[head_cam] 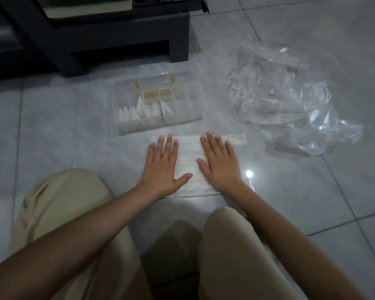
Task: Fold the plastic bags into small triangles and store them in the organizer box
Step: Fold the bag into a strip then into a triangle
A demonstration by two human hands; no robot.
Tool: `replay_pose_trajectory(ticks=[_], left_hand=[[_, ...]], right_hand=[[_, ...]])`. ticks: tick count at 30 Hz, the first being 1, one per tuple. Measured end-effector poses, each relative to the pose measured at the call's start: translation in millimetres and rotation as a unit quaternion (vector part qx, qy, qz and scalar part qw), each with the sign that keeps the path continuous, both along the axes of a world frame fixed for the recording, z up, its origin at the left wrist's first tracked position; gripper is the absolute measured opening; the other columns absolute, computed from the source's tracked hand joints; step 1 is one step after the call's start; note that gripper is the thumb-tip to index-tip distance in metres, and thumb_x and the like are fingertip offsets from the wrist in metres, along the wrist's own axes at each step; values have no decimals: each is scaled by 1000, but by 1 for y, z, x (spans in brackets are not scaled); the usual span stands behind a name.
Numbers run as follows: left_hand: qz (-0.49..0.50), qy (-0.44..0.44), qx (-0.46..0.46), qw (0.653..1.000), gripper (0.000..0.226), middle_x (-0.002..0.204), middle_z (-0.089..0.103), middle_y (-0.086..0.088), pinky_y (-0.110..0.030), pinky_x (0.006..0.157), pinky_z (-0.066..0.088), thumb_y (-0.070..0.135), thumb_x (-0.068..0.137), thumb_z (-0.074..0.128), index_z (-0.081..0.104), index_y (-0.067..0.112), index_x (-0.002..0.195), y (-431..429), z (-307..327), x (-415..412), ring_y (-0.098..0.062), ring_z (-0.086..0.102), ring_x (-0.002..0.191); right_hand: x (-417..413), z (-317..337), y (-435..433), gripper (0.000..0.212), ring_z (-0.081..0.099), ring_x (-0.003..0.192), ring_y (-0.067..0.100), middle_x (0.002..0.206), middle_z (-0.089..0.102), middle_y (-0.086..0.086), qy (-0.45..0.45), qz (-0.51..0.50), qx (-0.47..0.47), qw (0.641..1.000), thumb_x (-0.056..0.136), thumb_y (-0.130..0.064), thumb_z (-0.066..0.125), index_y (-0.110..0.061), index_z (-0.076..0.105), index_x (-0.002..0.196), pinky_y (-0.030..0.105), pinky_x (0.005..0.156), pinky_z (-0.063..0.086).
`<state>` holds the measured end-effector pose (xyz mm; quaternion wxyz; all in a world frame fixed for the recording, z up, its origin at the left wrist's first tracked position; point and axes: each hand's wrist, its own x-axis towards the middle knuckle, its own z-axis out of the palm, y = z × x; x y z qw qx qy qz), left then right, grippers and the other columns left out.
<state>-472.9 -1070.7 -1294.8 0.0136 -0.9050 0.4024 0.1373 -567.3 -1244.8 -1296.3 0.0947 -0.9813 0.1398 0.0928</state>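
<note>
- Beige-trousered knees (63,202) frame the bottom of the view, with both bare forearms reaching forward over the glossy grey floor tiles (52,126).
- Just past the knees, a flattened translucent white plastic bag (187,152) lies on the floor, with a narrow strip of it running out to the right beyond the fingertips.
- The left hand (164,161), which wears a thin gold ring (165,156), and the right hand (220,161) both lie palm-down on the bag. Their fingers are straight and spread; they press and pinch nothing.
- Beyond the bag sits a clear, lidless-looking plastic organizer box with compartments (160,124). Small folded white triangles (139,110) stand in its left cells, and the right cells look unfilled.
- To the right, well apart from the box, is a crumpled heap of clear plastic bags (286,100).
- A dark furniture frame (117,35) stands behind the box.
- Handling, as I judge it: the film is very light, limp and slick, so it will slide on the shiny tile and trap air.
  - Smoothing outward with flat palms suits it.
  - For folding, pinching a long edge or corner while the other palm pins the middle should keep it from creeping.
</note>
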Motion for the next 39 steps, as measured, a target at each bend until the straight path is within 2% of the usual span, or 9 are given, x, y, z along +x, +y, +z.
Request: replay_pose_trajectory(ticks=[8, 11, 14, 16, 22, 26, 31, 34, 39], left_hand=[[81, 34, 36, 995, 97, 157, -27, -9, -50, 112, -22, 75, 87, 7, -22, 6, 148, 9, 15, 9, -19, -24, 145], [1, 3, -18, 1000, 93, 160, -11, -13, -48, 111, -23, 66, 85, -1, -5, 2, 152, 6, 14, -5, -21, -10, 148], [-122, -32, -64, 990, 80, 153, 30, -19, -52, 113, 8, 55, 91, 22, 34, -3, 145, 7, 2, -27, -28, 27, 144], [-145, -26, -58, 987, 76, 152, 33, -18, -54, 111, 16, 55, 94, 24, 33, 0, 146, 12, -5, -33, -27, 27, 143], [-210, -21, -39, 977, 80, 158, 15, -15, -56, 111, 10, 63, 96, 10, 10, 6, 152, 25, -7, -21, -26, 9, 146], [-278, -57, -54, 957, 76, 153, 30, -15, -56, 111, 24, 61, 85, 37, 37, 9, 140, 31, 4, -19, -29, 27, 142], [-294, -76, -97, 948, 28, 101, 64, -11, -34, 69, 50, 17, 60, 76, 62, 11, 83, 16, 29, -20, -28, 63, 91], [-274, -70, -104, 954, 26, 83, 62, -7, -30, 50, 45, 6, 55, 80, 62, 12, 74, 15, 27, -19, -25, 61, 72], [-168, 55, -150, 973, 17, 95, 61, 2, -28, 47, 39, 11, 69, 69, 60, 16, 83, 18, 33, -9, -20, 60, 80]], right_hand=[[-27, 15, -48, 75, -5, 149, 21, 163, -6, 6, 10, -193, 5, 981, 99, -57, 19, -12, -2, 155, 41, 119, -9], [-23, 21, -25, 71, -8, 148, 17, 160, -7, 3, -64, -67, 1, 996, 98, -53, 16, -11, 5, 155, 31, 116, -19], [-27, 7, 4, 63, -4, 148, 17, 161, 5, 6, -56, 104, 0, 993, 101, -47, 16, -12, 14, 154, 34, 120, -10], [-31, -2, 4, 61, 4, 149, 17, 160, 16, 8, -44, 150, -11, 988, 102, -45, 18, -13, 21, 153, 38, 121, -1], [-54, 5, -52, 64, -2, 148, 14, 161, 15, 6, -25, 77, -16, 997, 99, -49, 23, -16, 19, 154, 34, 119, -12], [-70, 6, -76, 67, 4, 147, 17, 159, 20, 9, -34, 12, -13, 999, 98, -53, 22, -13, 26, 151, 30, 118, -14], [-59, 22, -65, 58, 23, 140, 23, 148, 38, 12, -131, -9, 67, 989, 95, -47, 34, -13, 40, 141, 33, 117, 5], [-45, 38, -41, 54, 42, 128, 20, 134, 53, 5, -134, 33, 136, 981, 91, -51, 41, -15, 54, 129, 40, 109, 31], [-38, 48, 0, 69, 40, 128, 15, 138, 47, -2, -50, 118, 146, 981, 80, -60, 60, -21, 47, 136, 28, 105, 25]])
